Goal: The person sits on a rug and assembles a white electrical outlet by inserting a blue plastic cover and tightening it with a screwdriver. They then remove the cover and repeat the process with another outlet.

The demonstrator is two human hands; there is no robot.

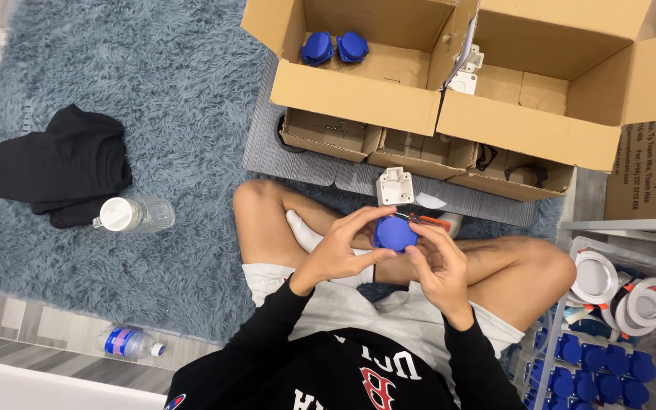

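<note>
Left hand (337, 254): curled about the left side of the blue cap (395, 233), fingers arched over its top, thumb beneath; a grasp is seen.
Blue cap: held between both hands above the crossed legs, near the middle of the scene; both hands are equally close.
Look: a rounded, squarish blue plastic piece, matt, with no marked long axis.
Right hand (440, 266): closed on the right edge of the cap, fingertips pinching.
Orange-handled tool (428, 221): lies just behind the cap; which hand holds it cannot be told.
White part (395, 186): set on the grey mat (298, 163), just beyond the hands.
</note>
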